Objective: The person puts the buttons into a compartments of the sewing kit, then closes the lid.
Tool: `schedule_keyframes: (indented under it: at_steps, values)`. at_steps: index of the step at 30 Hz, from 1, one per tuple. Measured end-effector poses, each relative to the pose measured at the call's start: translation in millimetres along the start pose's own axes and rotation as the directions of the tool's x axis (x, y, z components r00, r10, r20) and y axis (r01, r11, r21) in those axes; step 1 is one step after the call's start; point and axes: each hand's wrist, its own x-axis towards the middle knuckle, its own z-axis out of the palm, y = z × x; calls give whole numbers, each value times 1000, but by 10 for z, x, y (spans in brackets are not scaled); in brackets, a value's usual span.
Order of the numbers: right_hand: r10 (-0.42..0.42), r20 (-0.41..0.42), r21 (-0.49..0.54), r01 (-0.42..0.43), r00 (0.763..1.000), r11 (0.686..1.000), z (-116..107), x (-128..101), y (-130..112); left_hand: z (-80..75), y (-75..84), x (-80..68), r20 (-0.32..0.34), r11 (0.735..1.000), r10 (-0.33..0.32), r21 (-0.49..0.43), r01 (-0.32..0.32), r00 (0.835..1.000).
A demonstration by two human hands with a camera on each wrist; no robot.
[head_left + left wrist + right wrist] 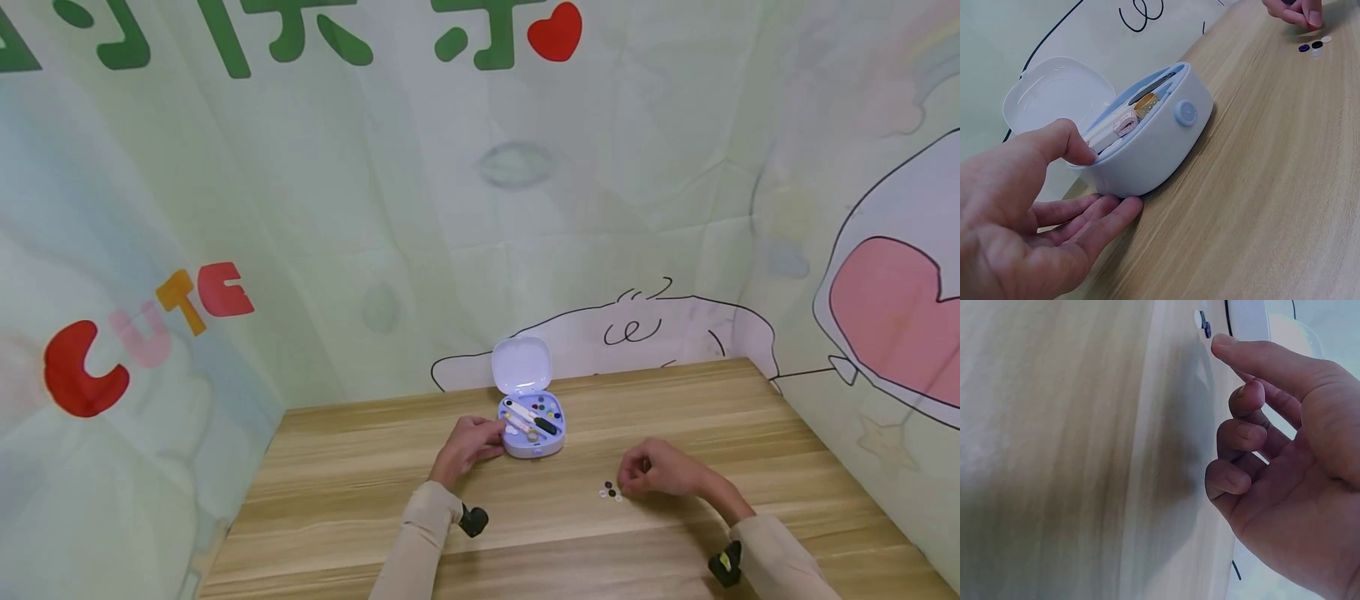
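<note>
A pale blue sewing box (534,451) stands at the back of the table, its white lid (521,365) raised. My left hand (468,446) grips the box's left side, thumb (1075,147) on the rim and fingertips low against the wall. Inside lie a rolled tape measure (1126,122), a gold thimble (1146,105), a dark-handled tool (546,426) and several small buttons (541,407). To the right, my right hand (663,471) pinches a small red button (1314,27), mostly hidden by the fingertips. Loose dark and white buttons (612,492) lie just beside those fingertips.
The wood-grain table (337,508) meets a printed cloth backdrop (390,208) close behind the box. More cloth (885,467) hangs along the table's right side. A black wrist device (473,520) sits at the left sleeve, another device (725,564) at the right one.
</note>
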Motion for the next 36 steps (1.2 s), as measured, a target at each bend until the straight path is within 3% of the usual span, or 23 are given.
schedule_keyframes:
  at_steps: [4,26,36]
  values:
    - [-36,-16,7,36,999,999,-12,38,4,0,-10,1,7,1000,14,-13,-14,1000]
    - [133,-70,78,-128,989,989,-107,386,-116,-12,-19,26,4,1000,6,-15,-6,1000]
    - [166,-98,124,-153,981,980,-66,594,-192,-6,-18,30,6,1000,0,-1,0,1000]
